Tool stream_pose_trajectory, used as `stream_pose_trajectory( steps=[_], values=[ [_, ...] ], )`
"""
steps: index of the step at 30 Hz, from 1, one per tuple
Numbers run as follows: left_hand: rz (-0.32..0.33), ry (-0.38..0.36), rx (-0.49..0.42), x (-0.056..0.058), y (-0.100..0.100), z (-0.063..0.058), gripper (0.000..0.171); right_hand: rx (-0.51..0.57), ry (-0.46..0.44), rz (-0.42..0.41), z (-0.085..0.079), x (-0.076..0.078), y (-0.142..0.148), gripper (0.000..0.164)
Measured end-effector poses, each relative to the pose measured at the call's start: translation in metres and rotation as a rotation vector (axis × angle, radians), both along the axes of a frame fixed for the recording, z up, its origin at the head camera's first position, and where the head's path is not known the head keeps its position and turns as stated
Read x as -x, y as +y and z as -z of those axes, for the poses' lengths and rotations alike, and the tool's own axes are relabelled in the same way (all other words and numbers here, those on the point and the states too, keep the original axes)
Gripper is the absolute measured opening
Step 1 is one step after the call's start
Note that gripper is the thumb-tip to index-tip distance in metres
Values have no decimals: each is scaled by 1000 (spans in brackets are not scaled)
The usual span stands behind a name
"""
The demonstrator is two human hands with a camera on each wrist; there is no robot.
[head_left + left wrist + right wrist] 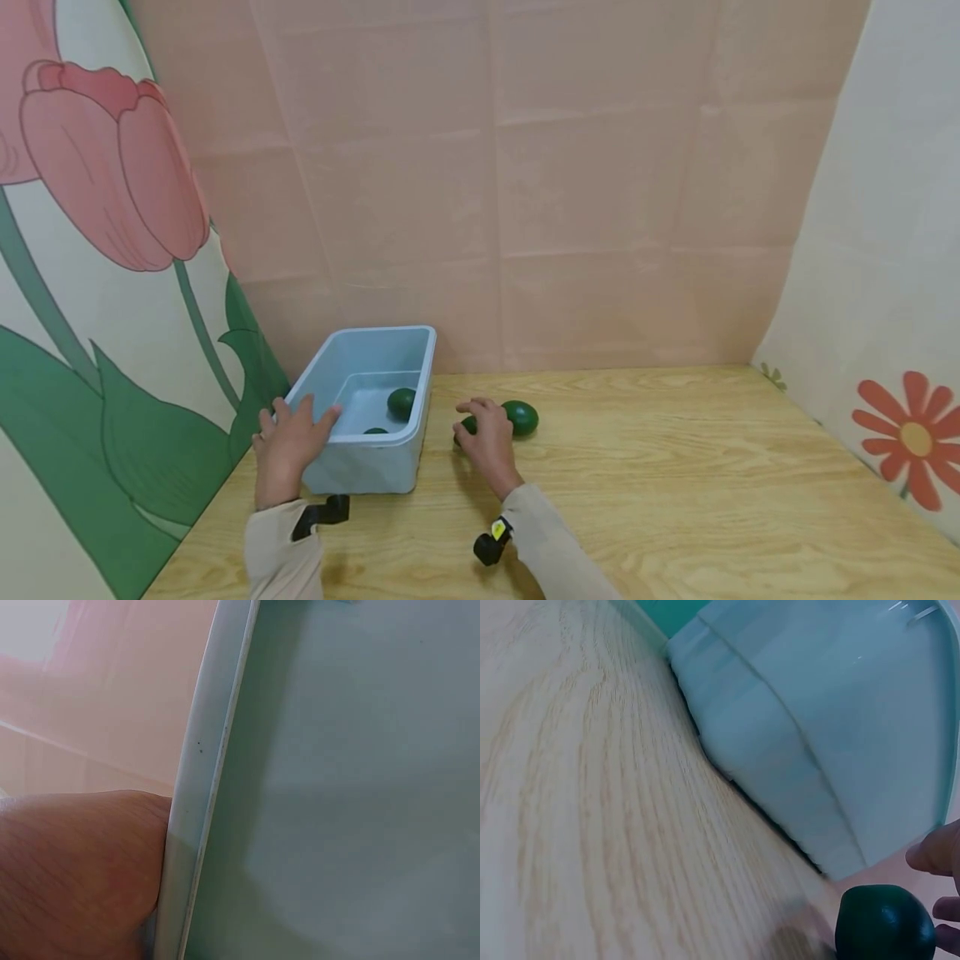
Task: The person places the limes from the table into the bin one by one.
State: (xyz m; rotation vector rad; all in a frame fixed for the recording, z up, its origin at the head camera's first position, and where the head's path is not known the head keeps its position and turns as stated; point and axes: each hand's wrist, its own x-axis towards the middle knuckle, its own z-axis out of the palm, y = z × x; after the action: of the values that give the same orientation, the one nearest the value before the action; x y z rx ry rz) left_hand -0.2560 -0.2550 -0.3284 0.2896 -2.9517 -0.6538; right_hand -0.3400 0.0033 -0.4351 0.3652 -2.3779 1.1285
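Observation:
A light blue plastic bin (367,467) stands on the left of the table. My left hand (288,446) rests on its near left rim, fingers spread; the left wrist view shows part of the hand against the rim (196,772). Inside the bin lies a glossy dark green avocado (401,404), and another avocado (376,431) is mostly hidden by the near wall. Right of the bin, my right hand (489,442) is over an avocado (885,926), fingers spread around it, with a gap below one fingertip. A further avocado (521,418) lies just beyond that hand.
The wooden table (675,483) extends to the right and front. Behind it hangs a creased pinkish cloth (585,208). A tulip-printed panel (112,183) borders the left, and a flower-printed panel (885,250) the right. Both wrists wear small black cameras.

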Motion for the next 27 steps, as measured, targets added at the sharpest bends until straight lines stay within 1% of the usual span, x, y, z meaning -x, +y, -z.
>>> stream_pose_trajectory(
  steps=[5,10,15,21,27],
  values=[
    [0,0,-7,-1,0,-1,73,-26,-9,0,3,0,1,24],
    [0,8,-10,-2,1,-1,73,-16,-45,-24,5,-1,2,26],
    [-1,12,-9,-1,1,0,72,-24,-64,-18,5,0,2,27],
    [-1,8,-10,1,0,1,73,-64,-61,-1,7,2,3,33],
    [-3,5,-16,2,-1,2,74,-143,-40,22,12,3,3,38]
  ],
)
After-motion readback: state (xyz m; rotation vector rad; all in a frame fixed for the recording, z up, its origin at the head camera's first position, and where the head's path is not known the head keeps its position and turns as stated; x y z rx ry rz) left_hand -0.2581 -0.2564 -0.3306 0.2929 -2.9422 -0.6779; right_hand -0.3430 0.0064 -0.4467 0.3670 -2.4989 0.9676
